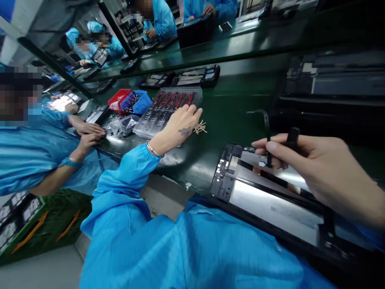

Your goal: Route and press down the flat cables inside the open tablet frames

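Observation:
My left hand [180,123] reaches over the right part of a clear plastic tray [144,129] holding rows of small red and black parts. Its fingers bend down away from me, so their tips are hidden. Beside it lies a little pile of thin tan strips [200,127]. With thumb and fingers closed, my right hand [309,164] grips a thin dark tool with a bent end [266,120]; its exact kind is unclear. A black stub [293,138] sticks up between the fingers. Below that hand lies an opened tablet [273,208], its silvery battery and dark ribbon cables exposed.
Red [119,99] and blue [140,102] bins and a plastic bag [122,126] stand left of the tray. A co-worker's hands [90,134] work close by. More open devices [197,75] lie behind; a dark stack [337,88] sits right. A green crate [45,224] is on the floor.

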{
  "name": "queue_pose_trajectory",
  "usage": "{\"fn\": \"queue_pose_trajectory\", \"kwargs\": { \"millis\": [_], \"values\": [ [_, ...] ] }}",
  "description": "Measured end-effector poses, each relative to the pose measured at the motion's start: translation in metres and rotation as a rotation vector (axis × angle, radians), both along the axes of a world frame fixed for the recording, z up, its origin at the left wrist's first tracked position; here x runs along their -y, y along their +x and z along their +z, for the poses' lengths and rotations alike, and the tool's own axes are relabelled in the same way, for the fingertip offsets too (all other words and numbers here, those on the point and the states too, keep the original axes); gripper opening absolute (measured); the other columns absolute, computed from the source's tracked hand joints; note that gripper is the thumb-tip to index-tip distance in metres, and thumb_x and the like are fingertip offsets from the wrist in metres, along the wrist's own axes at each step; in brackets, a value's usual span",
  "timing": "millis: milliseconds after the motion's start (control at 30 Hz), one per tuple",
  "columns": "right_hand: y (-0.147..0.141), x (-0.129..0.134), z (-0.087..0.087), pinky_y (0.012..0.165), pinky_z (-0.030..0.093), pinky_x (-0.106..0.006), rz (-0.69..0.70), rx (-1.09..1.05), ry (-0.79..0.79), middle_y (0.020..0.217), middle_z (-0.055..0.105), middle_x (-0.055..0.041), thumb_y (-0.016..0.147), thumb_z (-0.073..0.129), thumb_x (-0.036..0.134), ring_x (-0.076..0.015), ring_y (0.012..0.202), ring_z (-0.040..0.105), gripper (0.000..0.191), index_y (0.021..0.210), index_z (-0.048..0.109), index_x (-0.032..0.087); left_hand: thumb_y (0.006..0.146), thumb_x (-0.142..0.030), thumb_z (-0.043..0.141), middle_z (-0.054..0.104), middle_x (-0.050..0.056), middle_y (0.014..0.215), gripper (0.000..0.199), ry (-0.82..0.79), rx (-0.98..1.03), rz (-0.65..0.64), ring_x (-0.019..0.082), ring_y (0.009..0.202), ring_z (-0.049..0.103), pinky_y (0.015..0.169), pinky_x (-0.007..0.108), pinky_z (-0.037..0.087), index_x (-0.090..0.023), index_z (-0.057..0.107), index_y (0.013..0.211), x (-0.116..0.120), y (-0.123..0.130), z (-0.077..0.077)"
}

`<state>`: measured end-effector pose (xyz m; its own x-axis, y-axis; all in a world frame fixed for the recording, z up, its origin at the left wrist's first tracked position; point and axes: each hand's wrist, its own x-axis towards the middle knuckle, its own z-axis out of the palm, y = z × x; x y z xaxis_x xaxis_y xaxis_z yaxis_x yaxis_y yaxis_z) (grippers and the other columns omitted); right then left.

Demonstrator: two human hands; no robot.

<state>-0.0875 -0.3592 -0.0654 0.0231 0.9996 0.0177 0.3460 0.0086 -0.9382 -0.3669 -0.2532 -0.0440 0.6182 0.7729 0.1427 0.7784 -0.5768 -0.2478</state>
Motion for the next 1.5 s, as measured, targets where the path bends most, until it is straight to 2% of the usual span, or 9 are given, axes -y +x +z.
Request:
{"fn": "queue_pose_trajectory", "kwargs": {
  "millis": [67,167,267,333,500,767,967,1067,1500],
  "values": [
    [-0.003,0.000,-0.003,0.050,0.048,-0.025,0.026,-0.108,0.013,0.077,0.073,-0.0083,0.084,0.075,0.056,-0.0183,0.062,0.068,0.038,0.091,0.081,0.019,0.109,-0.024,0.046,0.069,0.016,0.111,0.033,-0.037,0.354,-0.141,0.024,0.103,0.064,0.090,0.035,0.049,-0.008,0.072,0.122,0.008,0.018,-0.003],
    [-0.009,0.000,-0.006,0.056,0.048,-0.026,0.089,-0.228,0.037,0.060,0.062,-0.0019,0.086,0.074,0.051,-0.0147,0.057,0.060,0.033,0.088,0.079,0.018,0.106,-0.045,0.057,0.071,0.007,0.096,0.037,-0.514,0.910,-0.352,0.017,0.088,0.065,0.079,0.028,0.049,-0.016,0.077,0.117,0.022,0.055,-0.008],
    [-0.009,-0.001,-0.006,0.055,0.043,-0.026,0.112,-0.208,0.059,0.059,0.059,-0.0004,0.089,0.071,0.048,-0.0126,0.055,0.053,0.031,0.088,0.078,0.017,0.102,-0.053,0.062,0.068,0.002,0.083,0.041,-0.984,1.196,-0.375,0.012,0.075,0.061,0.072,0.025,0.047,-0.016,0.077,0.111,0.029,0.084,-0.005],
    [-0.004,-0.003,-0.005,0.056,0.041,-0.026,0.078,-0.148,0.116,0.061,0.058,0.0001,0.092,0.068,0.046,-0.0120,0.058,0.051,0.030,0.087,0.077,0.017,0.099,-0.053,0.065,0.064,0.001,0.078,0.041,-1.045,1.241,-0.390,0.010,0.070,0.056,0.068,0.023,0.043,-0.014,0.075,0.093,0.027,0.094,0.002],
    [0.010,-0.011,0.002,0.062,0.043,-0.027,-0.012,-0.115,0.317,0.071,0.061,0.0018,0.096,0.067,0.042,-0.0123,0.066,0.054,0.026,0.111,0.077,0.023,0.098,-0.046,0.064,0.055,-0.001,0.070,0.039,-0.924,0.865,-0.434,0.009,0.067,0.044,0.060,0.024,0.028,-0.013,0.075,0.082,0.012,0.094,0.025],
    [0.007,-0.011,0.006,0.059,0.042,-0.027,-0.002,-0.138,0.368,0.070,0.065,0.0019,0.092,0.074,0.029,-0.0112,0.062,0.054,0.012,0.084,0.070,0.021,0.093,-0.050,0.074,0.062,-0.001,0.082,0.038,-0.791,0.558,-0.554,0.011,0.070,0.054,0.059,0.021,0.041,-0.014,0.067,0.103,0.000,0.094,0.029],
    [0.005,-0.008,0.009,0.053,0.039,-0.027,-0.006,-0.325,0.313,0.067,0.067,0.0002,0.088,0.082,0.041,-0.0102,0.055,0.050,0.028,0.081,0.068,0.019,0.106,-0.034,0.060,0.066,0.006,0.101,0.018,0.215,0.614,-0.783,0.016,0.088,0.064,0.076,0.027,0.053,-0.016,0.058,0.111,0.017,0.097,0.019],
    [0.003,-0.003,0.012,0.054,0.039,-0.028,-0.030,-0.288,0.366,0.067,0.069,0.0000,0.088,0.082,0.042,-0.0106,0.056,0.050,0.028,0.081,0.069,0.019,0.108,-0.020,0.051,0.067,0.008,0.097,0.009,0.467,0.471,-0.767,0.018,0.086,0.065,0.074,0.030,0.054,-0.014,0.058,0.107,0.026,0.103,0.017],
    [0.001,0.011,0.021,0.060,0.044,-0.028,-0.020,0.001,0.522,0.069,0.068,0.0013,0.092,0.073,0.021,-0.0128,0.064,0.061,0.014,0.079,0.069,0.019,0.109,-0.018,0.039,0.069,0.006,0.089,0.030,0.455,0.378,-0.654,0.018,0.082,0.068,0.072,0.032,0.057,-0.018,0.063,0.092,0.044,0.107,0.022]
  ]
}}
